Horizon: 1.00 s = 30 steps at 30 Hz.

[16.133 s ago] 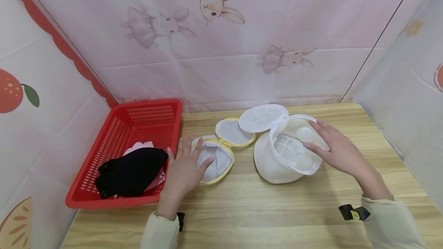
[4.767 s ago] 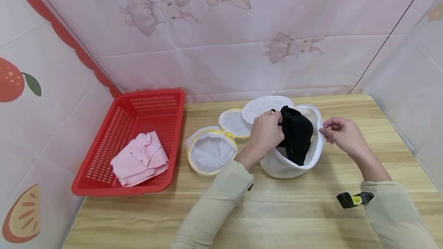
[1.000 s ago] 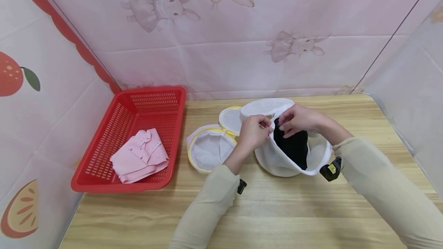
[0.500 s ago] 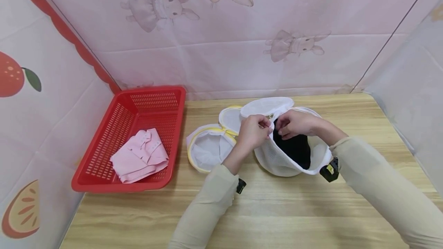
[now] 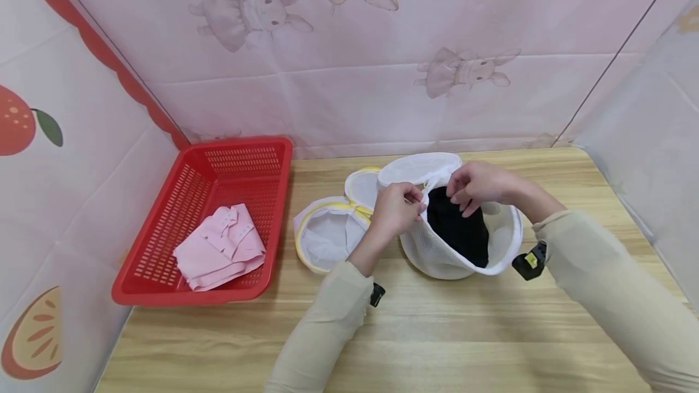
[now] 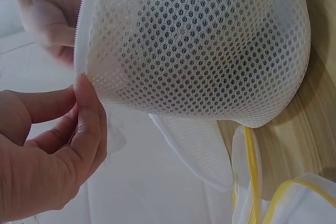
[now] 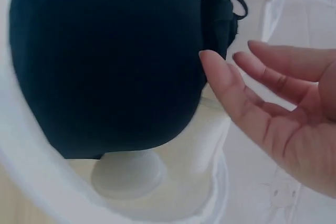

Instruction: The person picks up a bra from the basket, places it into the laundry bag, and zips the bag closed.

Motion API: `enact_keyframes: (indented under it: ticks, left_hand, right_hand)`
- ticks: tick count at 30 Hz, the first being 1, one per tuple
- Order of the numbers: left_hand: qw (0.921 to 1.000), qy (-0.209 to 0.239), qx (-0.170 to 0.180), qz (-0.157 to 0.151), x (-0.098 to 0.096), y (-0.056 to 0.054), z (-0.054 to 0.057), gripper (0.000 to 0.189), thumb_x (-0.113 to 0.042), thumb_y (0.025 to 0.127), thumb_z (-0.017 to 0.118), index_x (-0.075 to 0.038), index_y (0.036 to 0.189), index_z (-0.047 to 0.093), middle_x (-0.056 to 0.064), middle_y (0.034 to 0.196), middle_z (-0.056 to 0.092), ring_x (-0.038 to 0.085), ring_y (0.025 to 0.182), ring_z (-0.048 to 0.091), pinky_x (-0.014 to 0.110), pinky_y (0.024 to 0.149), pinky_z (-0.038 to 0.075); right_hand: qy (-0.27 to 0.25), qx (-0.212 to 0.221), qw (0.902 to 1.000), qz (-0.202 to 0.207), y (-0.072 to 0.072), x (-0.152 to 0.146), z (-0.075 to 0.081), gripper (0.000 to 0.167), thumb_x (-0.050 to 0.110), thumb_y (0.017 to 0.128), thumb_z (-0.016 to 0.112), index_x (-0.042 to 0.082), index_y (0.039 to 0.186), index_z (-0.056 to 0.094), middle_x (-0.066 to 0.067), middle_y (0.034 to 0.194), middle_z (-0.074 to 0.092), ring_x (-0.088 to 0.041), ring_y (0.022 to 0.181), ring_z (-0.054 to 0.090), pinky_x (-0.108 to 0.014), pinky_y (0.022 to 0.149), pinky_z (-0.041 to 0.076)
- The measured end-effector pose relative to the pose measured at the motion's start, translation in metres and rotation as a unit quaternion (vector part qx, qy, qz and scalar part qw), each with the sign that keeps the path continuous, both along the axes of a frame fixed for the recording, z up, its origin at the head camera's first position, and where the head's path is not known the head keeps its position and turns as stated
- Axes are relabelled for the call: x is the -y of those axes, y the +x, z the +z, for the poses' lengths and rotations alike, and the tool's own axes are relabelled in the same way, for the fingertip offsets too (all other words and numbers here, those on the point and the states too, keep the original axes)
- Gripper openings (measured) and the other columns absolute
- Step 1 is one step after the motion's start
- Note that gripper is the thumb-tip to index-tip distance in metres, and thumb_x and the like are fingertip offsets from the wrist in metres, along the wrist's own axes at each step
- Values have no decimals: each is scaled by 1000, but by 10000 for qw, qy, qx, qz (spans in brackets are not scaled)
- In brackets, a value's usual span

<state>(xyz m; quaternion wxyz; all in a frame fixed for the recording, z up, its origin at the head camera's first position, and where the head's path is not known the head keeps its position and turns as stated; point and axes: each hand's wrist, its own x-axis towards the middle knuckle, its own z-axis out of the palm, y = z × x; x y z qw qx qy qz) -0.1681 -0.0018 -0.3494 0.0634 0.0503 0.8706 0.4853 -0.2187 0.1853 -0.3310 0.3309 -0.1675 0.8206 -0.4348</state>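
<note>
A round white mesh laundry bag (image 5: 434, 253) stands on the table with its zipped lid (image 5: 417, 168) folded back. A folded black bra (image 5: 459, 232) lies inside it, and in the right wrist view the smooth cup of the bra (image 6: 210, 40) shows dark through the mesh in the left wrist view. My left hand (image 5: 394, 208) pinches the zippered rim at the left between thumb and fingers. My right hand (image 5: 480, 184) is over the opening, its fingers loosely bent and apart beside the bra (image 7: 110, 66), with nothing between them.
A smaller yellow-trimmed mesh bag (image 5: 330, 238) lies unzipped left of the white one. A red plastic basket (image 5: 286, 199) at the far left holds folded pink clothing (image 5: 221, 250). A patterned pink cloth (image 5: 349, 108) covers the back wall.
The black bra went from the red basket into the white bag. In the last half second my right hand has drawn slightly right, away from the rim; my left hand keeps its pinch.
</note>
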Motion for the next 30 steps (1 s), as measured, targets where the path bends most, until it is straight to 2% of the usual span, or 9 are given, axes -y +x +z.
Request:
enact_keyframes:
  ticks: [4, 9, 13, 16, 22, 26, 30]
  left_hand:
    - [10000, -90, -1, 0, -2, 1, 1, 6, -1, 78, 68, -1, 82, 64, 2, 70, 62, 6, 54, 58, 15, 49, 45]
    - [9998, -167, -83, 39, -2, 1, 2, 4, -2, 78, 67, -3, 81, 64, 1, 69, 62, 6, 53, 58, 15, 48, 44]
    - [9997, 10, -144, 204, 1, 1, -1, 6, 0, 77, 67, -4, 76, 63, 1, 67, 62, 6, 53, 58, 16, 48, 45]
    - [9996, 138, -132, 206, 3, 0, -4, 6, 0, 77, 67, -3, 76, 62, 2, 67, 62, 6, 53, 59, 16, 48, 45]
    - [9997, 254, 8, 45, 6, -2, -7, 5, 0, 78, 67, 1, 82, 63, 4, 69, 63, 8, 52, 59, 17, 49, 47]
    - [9993, 334, 141, 41, 7, -1, -7, 6, 0, 79, 67, 1, 82, 62, 4, 69, 62, 9, 53, 60, 17, 50, 48]
    - [9988, 382, 313, 41, 9, -1, -6, 7, -1, 80, 67, 1, 81, 61, 4, 69, 60, 10, 53, 59, 18, 51, 49]
  right_hand:
    - [-140, 158, 9995, 238, 2, 5, -9, 17, -11, 83, 47, -15, 99, 50, -12, 81, 53, -20, 72, 56, -40, 68, 54]
    - [-136, 88, 9988, 464, 4, 16, -22, 12, -13, 79, 50, -16, 91, 50, -12, 79, 54, -19, 74, 57, -39, 70, 54]
    - [-23, 66, 9988, 492, 6, 20, -28, 12, -12, 78, 52, -16, 90, 49, -12, 78, 55, -21, 74, 59, -36, 71, 54]
    - [-17, 107, 9988, 473, 6, 20, -29, 13, -12, 79, 53, -17, 90, 50, -10, 77, 55, -21, 75, 59, -36, 73, 53]
    - [-179, 215, 9988, 408, 5, 13, -20, 19, -8, 85, 50, -17, 101, 49, -15, 87, 57, -23, 80, 58, -40, 75, 52]
    - [-145, -13, 9994, 308, 6, 3, -7, 25, -2, 89, 49, -15, 110, 48, -21, 97, 57, -28, 84, 58, -39, 71, 53]
    - [-252, -243, 9994, 37, 7, -11, 6, 26, 1, 89, 52, -14, 110, 49, -19, 94, 57, -28, 81, 59, -39, 67, 54]
